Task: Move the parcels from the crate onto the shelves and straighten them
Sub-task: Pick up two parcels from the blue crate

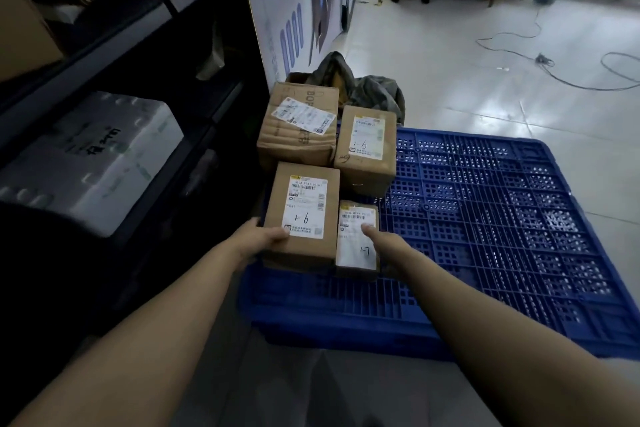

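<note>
Brown cardboard parcels [298, 128] lie on the blue plastic crate [485, 218]: the nearest parcel [304, 215] clasped by the left hand [259, 239], the smaller parcel [356, 246] touched by the right hand [381, 237], grip hidden. Lifted single-handed, either may be dropped.

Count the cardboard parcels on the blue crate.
4: back-left parcel, back-right parcel, front-left parcel held by the left hand, front-right parcel touched by the right hand. More may be hidden behind.

Dim, bluish wide-angle view, deep shadow over the shelves [114, 42], glare on the floor tiles [485, 107], soft bent edges.
</note>
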The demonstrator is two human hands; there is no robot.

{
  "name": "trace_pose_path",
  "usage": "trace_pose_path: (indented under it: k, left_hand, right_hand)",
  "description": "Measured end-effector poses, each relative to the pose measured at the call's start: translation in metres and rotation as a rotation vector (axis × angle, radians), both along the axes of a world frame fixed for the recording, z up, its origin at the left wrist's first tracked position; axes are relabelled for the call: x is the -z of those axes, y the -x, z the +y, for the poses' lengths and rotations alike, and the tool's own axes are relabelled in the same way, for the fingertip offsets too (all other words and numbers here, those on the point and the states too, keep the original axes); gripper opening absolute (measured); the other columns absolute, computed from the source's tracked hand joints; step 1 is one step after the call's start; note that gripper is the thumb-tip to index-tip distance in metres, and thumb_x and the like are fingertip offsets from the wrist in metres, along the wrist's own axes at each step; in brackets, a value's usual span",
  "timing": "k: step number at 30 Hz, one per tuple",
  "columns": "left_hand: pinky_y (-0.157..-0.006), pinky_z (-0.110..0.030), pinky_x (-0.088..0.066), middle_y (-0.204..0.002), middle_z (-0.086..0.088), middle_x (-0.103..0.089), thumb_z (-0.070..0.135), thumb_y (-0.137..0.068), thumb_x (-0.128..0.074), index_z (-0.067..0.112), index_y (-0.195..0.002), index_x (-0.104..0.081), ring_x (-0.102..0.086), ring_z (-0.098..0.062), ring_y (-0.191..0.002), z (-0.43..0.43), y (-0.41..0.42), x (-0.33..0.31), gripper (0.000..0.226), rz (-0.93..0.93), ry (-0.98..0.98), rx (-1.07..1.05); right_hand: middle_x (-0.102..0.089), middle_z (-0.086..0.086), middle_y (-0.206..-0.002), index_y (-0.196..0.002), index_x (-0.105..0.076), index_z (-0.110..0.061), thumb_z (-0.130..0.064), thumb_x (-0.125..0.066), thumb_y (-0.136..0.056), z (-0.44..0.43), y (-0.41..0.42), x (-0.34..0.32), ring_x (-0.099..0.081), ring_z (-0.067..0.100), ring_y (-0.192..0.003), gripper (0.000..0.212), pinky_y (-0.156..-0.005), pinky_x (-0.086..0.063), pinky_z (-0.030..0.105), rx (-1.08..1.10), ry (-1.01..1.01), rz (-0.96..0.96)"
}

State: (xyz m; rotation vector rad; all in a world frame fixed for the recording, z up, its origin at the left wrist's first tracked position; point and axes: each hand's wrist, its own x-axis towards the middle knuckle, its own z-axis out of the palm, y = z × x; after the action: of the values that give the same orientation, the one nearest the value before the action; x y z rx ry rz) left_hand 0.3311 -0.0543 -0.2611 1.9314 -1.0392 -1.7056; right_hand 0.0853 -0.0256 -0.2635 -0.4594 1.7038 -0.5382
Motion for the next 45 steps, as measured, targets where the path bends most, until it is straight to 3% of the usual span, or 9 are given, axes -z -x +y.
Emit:
trace_pose_path:
  k: [3, 9, 12, 17, 25, 34, 39, 43, 45]
  left_hand:
    - [-0.094, -0.042, -0.048, -0.122, -0.006, -0.06, 0.03, -0.072, -0.079, 0.02, -0.136, -0.042, -0.057, -0.026, -0.109, -0.003, 0.0, 0.01, 0.074, 0.074, -0.029, 0.007]
    - [-0.078, -0.042, -0.053, -0.115, -0.01, -0.055, 0.025, -0.076, -0.075, 0.025, -0.125, -0.03, -0.057, -0.028, -0.102, -0.004, 0.0, 0.008, 0.067, 0.131, -0.017, -0.064]
    - [-0.08, -0.044, -0.052, -0.115, -0.012, -0.054, 0.023, -0.077, -0.074, 0.026, -0.126, -0.027, -0.056, -0.03, -0.104, 0.004, 0.001, 0.001, 0.068, 0.173, -0.056, -0.091]
    - [-0.072, -0.042, -0.053, -0.116, -0.012, -0.051, 0.028, -0.078, -0.071, 0.024, -0.129, -0.026, -0.055, -0.031, -0.104, 0.017, -0.001, -0.026, 0.068, 0.193, -0.049, -0.115]
    - [-0.072, -0.042, -0.054, -0.117, -0.011, -0.062, 0.037, -0.064, -0.076, 0.024, -0.132, -0.035, -0.062, -0.028, -0.101, 0.024, -0.012, -0.149, 0.081, 0.322, 0.073, -0.187]
    - [-0.059, -0.036, -0.056, -0.124, -0.009, -0.063, 0.037, -0.048, -0.078, 0.025, -0.137, -0.043, -0.064, -0.024, -0.097, 0.052, -0.053, -0.334, 0.096, 0.441, 0.283, -0.216]
    - [-0.064, -0.043, -0.057, -0.118, -0.01, -0.067, 0.03, -0.064, -0.074, 0.024, -0.135, -0.041, -0.067, -0.024, -0.093, 0.089, -0.09, -0.41, 0.078, 0.389, 0.44, -0.303]
    - [-0.068, -0.035, -0.057, -0.096, -0.002, -0.074, 0.02, -0.086, -0.062, 0.025, -0.118, -0.049, -0.07, -0.017, -0.081, 0.135, -0.112, -0.464, 0.035, 0.323, 0.559, -0.428]
    - [-0.072, -0.039, -0.056, -0.115, -0.004, -0.065, 0.021, -0.082, -0.065, 0.03, -0.129, -0.04, -0.066, -0.021, -0.095, 0.165, -0.123, -0.483, 0.053, 0.284, 0.624, -0.529]
  right_hand:
    - [-0.065, 0.016, -0.11, -0.13, -0.049, -0.001, -0.034, -0.053, -0.097, -0.003, -0.001, 0.006, -0.066, 0.031, -0.097, 0.047, -0.084, -0.055, 0.045, 0.031, 0.021, -0.032]
    - [-0.065, 0.009, -0.081, -0.113, -0.054, -0.006, -0.027, -0.049, -0.099, 0.001, 0.006, 0.006, -0.063, 0.022, -0.069, 0.025, -0.053, -0.048, 0.035, 0.105, 0.003, -0.128]
    - [-0.063, 0.013, -0.086, -0.1, -0.055, -0.009, -0.029, -0.049, -0.098, 0.009, 0.011, -0.001, -0.061, 0.026, -0.076, 0.021, -0.057, -0.046, 0.039, 0.145, -0.027, -0.217]
    - [-0.063, 0.018, -0.101, -0.117, -0.051, -0.014, -0.033, -0.052, -0.095, 0.017, 0.015, -0.025, -0.061, 0.031, -0.088, 0.029, -0.062, -0.049, 0.042, 0.137, -0.003, -0.238]
    - [-0.067, 0.017, -0.117, -0.132, -0.046, -0.01, -0.017, -0.045, -0.099, 0.003, 0.0, -0.144, -0.068, 0.033, -0.098, 0.034, -0.076, -0.057, 0.047, 0.073, 0.228, -0.211]
    - [-0.067, 0.014, -0.118, -0.137, -0.042, -0.019, -0.018, -0.048, -0.098, -0.002, -0.037, -0.326, -0.068, 0.029, -0.097, 0.039, -0.064, -0.058, 0.039, 0.011, 0.47, -0.292]
    - [-0.068, 0.012, -0.111, -0.131, -0.048, -0.018, -0.017, -0.046, -0.099, -0.004, -0.079, -0.395, -0.069, 0.027, -0.09, 0.031, -0.063, -0.057, 0.038, -0.146, 0.574, -0.403]
    - [-0.068, 0.01, -0.106, -0.126, -0.051, -0.022, -0.018, -0.049, -0.099, -0.005, -0.122, -0.438, -0.068, 0.028, -0.094, 0.027, -0.07, -0.057, 0.045, -0.287, 0.609, -0.522]
    - [-0.069, 0.013, -0.11, -0.133, -0.047, -0.021, -0.017, -0.052, -0.097, -0.004, -0.145, -0.453, -0.069, 0.029, -0.094, 0.036, -0.068, -0.058, 0.044, -0.379, 0.651, -0.591]
